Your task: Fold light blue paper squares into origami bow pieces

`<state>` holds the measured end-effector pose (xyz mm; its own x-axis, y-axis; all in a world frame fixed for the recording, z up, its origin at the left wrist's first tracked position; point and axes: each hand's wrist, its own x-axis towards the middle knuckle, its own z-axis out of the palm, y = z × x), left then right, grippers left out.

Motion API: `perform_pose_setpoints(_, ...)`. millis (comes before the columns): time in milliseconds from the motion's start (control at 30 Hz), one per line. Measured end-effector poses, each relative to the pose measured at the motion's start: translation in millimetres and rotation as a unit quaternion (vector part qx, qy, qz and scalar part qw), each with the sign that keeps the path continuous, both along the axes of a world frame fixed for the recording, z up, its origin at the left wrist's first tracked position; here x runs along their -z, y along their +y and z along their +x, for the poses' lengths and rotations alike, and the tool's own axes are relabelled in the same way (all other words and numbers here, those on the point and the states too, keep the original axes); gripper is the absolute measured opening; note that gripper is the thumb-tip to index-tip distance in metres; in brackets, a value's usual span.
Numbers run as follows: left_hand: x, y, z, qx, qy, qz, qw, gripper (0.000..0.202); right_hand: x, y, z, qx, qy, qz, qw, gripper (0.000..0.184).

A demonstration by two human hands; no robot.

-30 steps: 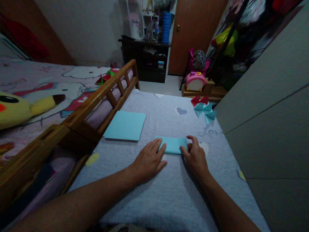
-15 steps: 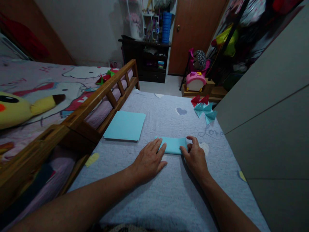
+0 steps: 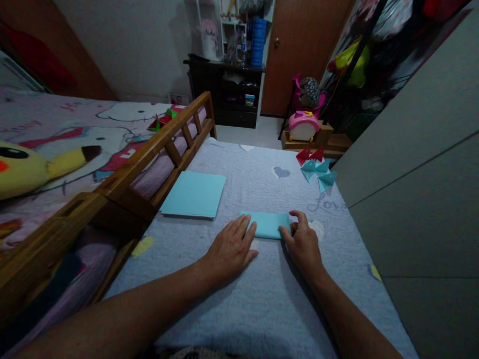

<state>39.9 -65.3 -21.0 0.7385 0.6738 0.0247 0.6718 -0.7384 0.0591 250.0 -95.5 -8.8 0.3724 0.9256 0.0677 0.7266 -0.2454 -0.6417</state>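
A folded strip of light blue paper (image 3: 268, 225) lies flat on the bed sheet (image 3: 239, 309) between my hands. My left hand (image 3: 232, 245) rests on its left end, palm down with the fingers stretched out. At the right end, my right hand (image 3: 304, 244) has its thumb on the near edge and its index finger curled at the far corner, gripping the paper. A stack of square light blue paper (image 3: 194, 194) lies to the left, beyond my left hand. Folded blue paper pieces (image 3: 318, 170) and red ones (image 3: 304, 155) sit at the far right corner of the bed.
A wooden bed rail (image 3: 149, 154) runs along the left side, with another bed and a yellow plush toy (image 3: 48, 167) behind it. A pale cabinet (image 3: 419, 199) borders the right side. Past the far edge stand a dark dresser (image 3: 224, 99) and a pink toy case (image 3: 302, 127).
My left hand has shifted very slightly left on the paper. The right hand and the folded strip look the same.
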Motion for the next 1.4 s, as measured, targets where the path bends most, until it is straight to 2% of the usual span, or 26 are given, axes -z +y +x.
perform_pose_setpoints(967,5.5,0.3,0.0,-0.015,-0.017,-0.001,1.0,0.058,-0.2,-1.4,0.1,0.003,0.01,-0.003,1.0,0.043)
perform_pose_setpoints(1167,3.5,0.1,0.5,-0.014,-0.006,-0.007,1.0,0.058,-0.5,-3.6,2.4,-0.026,0.034,0.001,0.999,0.046)
perform_pose_setpoints(1400,4.9,-0.2,-0.2,-0.015,-0.02,0.003,1.0,0.058,1.4,-4.1,-0.3,-0.018,0.009,0.004,1.0,0.046)
